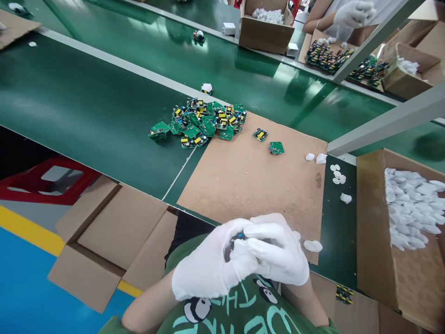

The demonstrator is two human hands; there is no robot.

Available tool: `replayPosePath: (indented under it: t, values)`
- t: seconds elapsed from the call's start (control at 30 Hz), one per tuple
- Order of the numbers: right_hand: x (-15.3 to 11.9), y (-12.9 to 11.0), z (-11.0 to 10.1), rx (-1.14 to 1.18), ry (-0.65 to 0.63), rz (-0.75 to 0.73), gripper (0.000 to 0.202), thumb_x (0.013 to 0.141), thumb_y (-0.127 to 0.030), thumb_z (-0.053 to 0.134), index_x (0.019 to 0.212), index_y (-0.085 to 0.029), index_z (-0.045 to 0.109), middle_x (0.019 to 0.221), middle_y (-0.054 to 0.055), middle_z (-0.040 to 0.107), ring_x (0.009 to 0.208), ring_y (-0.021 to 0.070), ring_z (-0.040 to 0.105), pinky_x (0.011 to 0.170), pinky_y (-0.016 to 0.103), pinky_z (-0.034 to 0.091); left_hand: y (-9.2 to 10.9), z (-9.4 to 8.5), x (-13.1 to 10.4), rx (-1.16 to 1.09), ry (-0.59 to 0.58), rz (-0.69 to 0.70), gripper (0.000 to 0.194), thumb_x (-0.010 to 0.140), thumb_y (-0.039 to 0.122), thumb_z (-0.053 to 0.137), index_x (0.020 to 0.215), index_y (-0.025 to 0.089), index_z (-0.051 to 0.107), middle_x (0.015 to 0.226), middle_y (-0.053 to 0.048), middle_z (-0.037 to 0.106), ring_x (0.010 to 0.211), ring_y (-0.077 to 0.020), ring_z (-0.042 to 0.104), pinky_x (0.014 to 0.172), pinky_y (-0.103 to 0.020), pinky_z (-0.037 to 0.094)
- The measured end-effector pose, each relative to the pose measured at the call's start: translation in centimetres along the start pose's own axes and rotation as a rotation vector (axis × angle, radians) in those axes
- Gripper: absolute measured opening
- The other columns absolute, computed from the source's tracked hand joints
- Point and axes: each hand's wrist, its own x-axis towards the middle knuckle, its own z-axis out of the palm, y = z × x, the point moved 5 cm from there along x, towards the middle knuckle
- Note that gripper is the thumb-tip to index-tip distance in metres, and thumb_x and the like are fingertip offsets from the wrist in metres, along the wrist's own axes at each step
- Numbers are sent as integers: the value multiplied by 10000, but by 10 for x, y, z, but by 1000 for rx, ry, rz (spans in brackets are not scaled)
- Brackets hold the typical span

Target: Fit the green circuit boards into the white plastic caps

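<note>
My left hand and my right hand, both in white gloves, meet in front of my chest. My left fingers are closed round a small circuit board; a blue part and dark edges of it show between the gloves. The right fingers press together over the same board from the other side, and most of it is hidden. Beyond the hands lies a cardboard sheet, with a loose circuit board face down and another board beside it. Near my right hand rests a white padded piece.
A heap of circuit boards covers the sheet's far left corner. At right stands a carton of white pieces, near small white discs. A grey post rises there. An open box sits lower left. Across the belt, a co-worker's gloved hand shows.
</note>
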Motion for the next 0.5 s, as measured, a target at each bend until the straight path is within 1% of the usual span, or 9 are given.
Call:
replayPosePath:
  t: [0.07,0.13,0.17,0.23,0.27,0.33,0.4,0.47,0.5]
  values:
    - [3,-2,-4,-20,6,-50,360,974,-399,625,1308,-276,573,998,70,730,912,242,711,771,381,609,0,4,-1,-120,-119,-13,225,852,385,647,958,200,576,829,-16,518,675,-146,447,612,-279,384]
    - [5,-3,-6,-42,1,-69,376,956,-462,635,1265,-254,582,993,77,727,913,256,705,774,405,613,1,9,-3,-235,-213,-66,289,853,456,639,987,205,590,746,2,506,567,-122,421,533,-267,345]
    - [6,-2,-6,-62,-6,-66,382,945,-474,647,1247,-248,587,989,78,725,939,269,698,772,412,614,0,10,-3,-250,-212,-108,293,870,464,622,1006,206,600,708,10,510,520,-112,413,502,-261,329]
    - [8,-3,-7,-93,-37,-67,362,941,-448,659,1228,-236,594,973,77,718,969,276,689,768,410,612,-1,9,-3,-210,-141,-180,260,907,429,592,1043,208,619,641,28,513,454,-97,387,463,-251,305]
    - [9,-3,-8,-107,-51,-68,330,951,-422,651,1217,-232,601,955,72,709,957,267,691,762,397,609,-2,8,-3,-181,-106,-195,245,912,403,593,1058,210,628,621,35,506,447,-96,377,461,-250,304]
    - [13,-6,-8,-140,-87,-71,246,982,-394,604,1172,-239,623,904,54,683,891,239,696,744,372,600,-1,6,-2,-158,-88,-171,230,903,375,610,1064,213,637,619,38,493,466,-100,366,475,-255,308]
    - [14,-9,-7,-185,-119,-77,210,1017,-398,529,1113,-250,642,875,45,656,852,223,689,738,364,593,0,9,-1,-219,-174,-111,239,872,401,649,1017,212,631,643,30,487,507,-113,386,500,-266,323]
    - [9,-13,-7,-190,-87,-66,280,1033,-442,472,1147,-242,631,909,59,653,888,234,680,761,382,598,2,12,-1,-301,-268,-58,291,870,487,638,903,200,602,672,11,504,515,-120,426,507,-274,348]
    - [5,-13,-9,-167,-27,-50,303,1028,-458,480,1202,-245,607,951,67,661,914,244,675,773,400,603,2,13,-1,-341,-290,-53,338,884,532,610,857,196,585,681,3,515,506,-118,443,497,-272,357]
